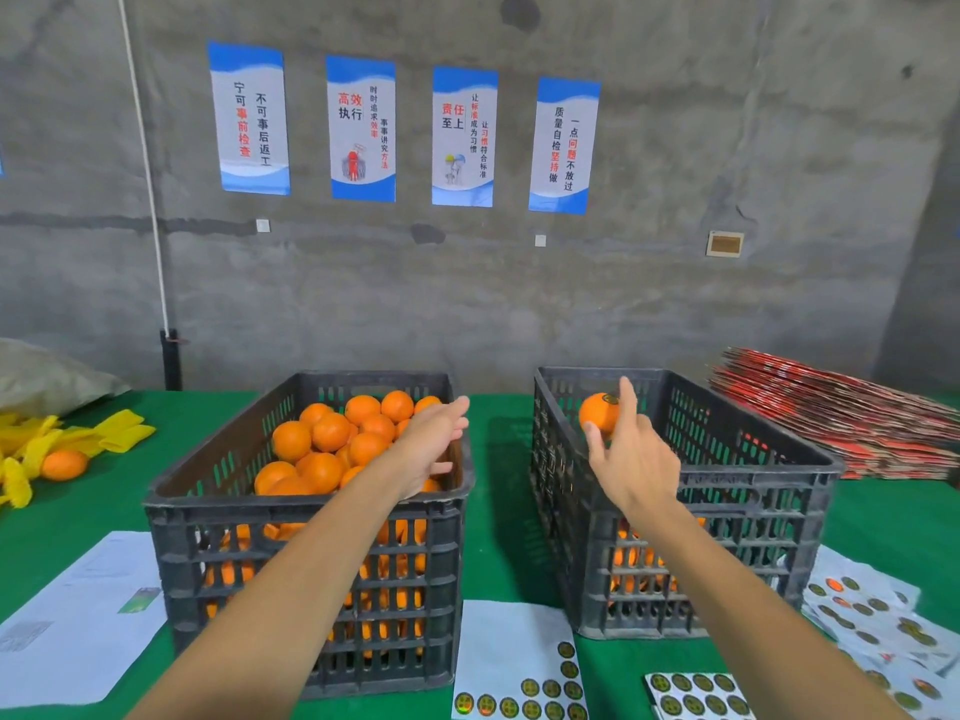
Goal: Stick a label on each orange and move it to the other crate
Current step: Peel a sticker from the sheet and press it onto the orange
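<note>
Head view: both my arms reach out over a green desk [519, 459] with two dark crates on it.
Right grip: my right hand [631, 459] pinches an orange [598, 412] at the fingertips, index finger raised beside it, above the right crate [727, 491].
Orange in hand: a round label [611, 399] sits on its top; the fruit hangs over the crate's open top, near the far left corner.
Left grip: my left hand [434, 439] is relaxed, fingers apart and holding nothing, hovering over the left crate [306, 517].
Left crate: piled high with oranges [332, 444].
Right crate: a few oranges show through the front slats, low down.
Sticker sheets: one sheet [519, 667] lies on the desk between the crates, more sheets [872, 615] at the right.
Desk's left side: a stray orange [63, 464] among yellow foam nets [67, 439], and white papers [78, 615] nearer me.
Far right: a stack of red flat cartons [841, 413].
</note>
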Tool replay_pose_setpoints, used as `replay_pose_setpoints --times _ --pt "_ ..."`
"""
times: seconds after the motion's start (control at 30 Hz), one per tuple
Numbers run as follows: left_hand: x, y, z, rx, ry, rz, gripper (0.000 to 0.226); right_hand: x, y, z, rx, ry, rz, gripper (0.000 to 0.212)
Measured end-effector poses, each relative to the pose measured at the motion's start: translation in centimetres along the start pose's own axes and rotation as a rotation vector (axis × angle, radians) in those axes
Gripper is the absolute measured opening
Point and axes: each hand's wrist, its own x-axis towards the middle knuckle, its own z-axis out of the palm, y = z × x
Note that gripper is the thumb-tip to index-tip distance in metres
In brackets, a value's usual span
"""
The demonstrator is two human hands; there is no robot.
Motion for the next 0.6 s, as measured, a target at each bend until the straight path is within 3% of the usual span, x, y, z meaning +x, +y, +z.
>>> replay_pose_setpoints --times 0.2,0.33,0.43,0.53,0.6 --pt "0.3 -0.1 -0.4 -0.048 0.008 -0.068 0.055 0.3 -0.6 -0.1 0.14 -0.115 0.069 0.054" --pt "1.1 -0.1 -0.3 0.014 0.15 -0.072 0.041 0.5 -0.7 -0.2 0.113 -0.147 0.107 0.052" --pt "2.1 -0.5 -0.3 0.283 0.286 0.119 0.028 0.8 -1.4 -0.3 0.008 -0.191 0.106 0.055" --pt "2.4 -1.0 -0.6 0.557 0.241 0.222 0.03 0.4 -2.9 -0.4 -0.067 -0.143 -0.043 0.059" --pt "2.9 -1.2 -1.5 0.764 0.205 0.218 0.041 0.1 -4.7 0.2 0.06 -0.124 -0.156 0.058"
